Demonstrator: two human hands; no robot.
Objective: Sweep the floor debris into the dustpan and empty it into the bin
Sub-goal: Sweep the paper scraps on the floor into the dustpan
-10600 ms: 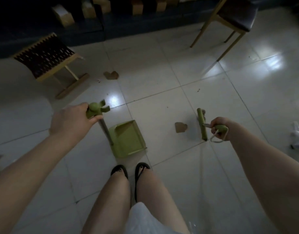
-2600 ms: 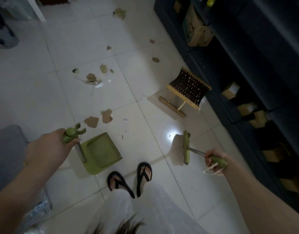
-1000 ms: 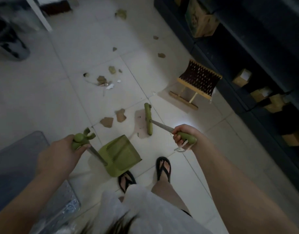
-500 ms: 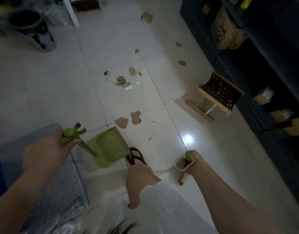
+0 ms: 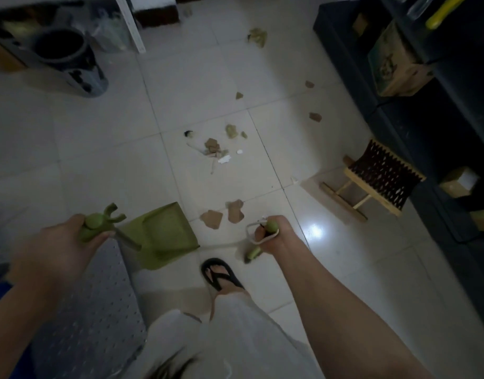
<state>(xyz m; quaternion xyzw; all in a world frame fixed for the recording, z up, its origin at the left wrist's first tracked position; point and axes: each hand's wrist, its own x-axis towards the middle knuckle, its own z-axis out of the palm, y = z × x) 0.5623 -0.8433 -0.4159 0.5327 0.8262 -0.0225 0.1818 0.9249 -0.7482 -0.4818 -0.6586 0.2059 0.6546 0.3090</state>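
My left hand [image 5: 59, 246] grips the green top of the dustpan handle [image 5: 97, 224]. The green dustpan [image 5: 164, 233] rests on the floor just in front of my foot. My right hand [image 5: 273, 236] is closed on the green broom handle [image 5: 270, 227]; the broom head [image 5: 253, 253] is mostly hidden under my hand. Two brown cardboard scraps [image 5: 224, 216] lie between the dustpan and my right hand. A cluster of paper and cardboard debris [image 5: 216, 150] lies farther ahead, with more bits [image 5: 314, 116] scattered beyond. A dark round bin [image 5: 68, 60] stands at the far left.
A small wooden stool with a woven seat [image 5: 377, 179] stands at the right, beside dark shelving [image 5: 426, 127] holding cardboard boxes [image 5: 394, 64]. A grey dotted mat [image 5: 93, 310] lies at my lower left. A white post [image 5: 131, 23] stands at the back.
I have stepped forward; the cardboard scraps and debris cluster are closer. The broom head stays tucked under my right hand, and the dustpan has moved along with me.
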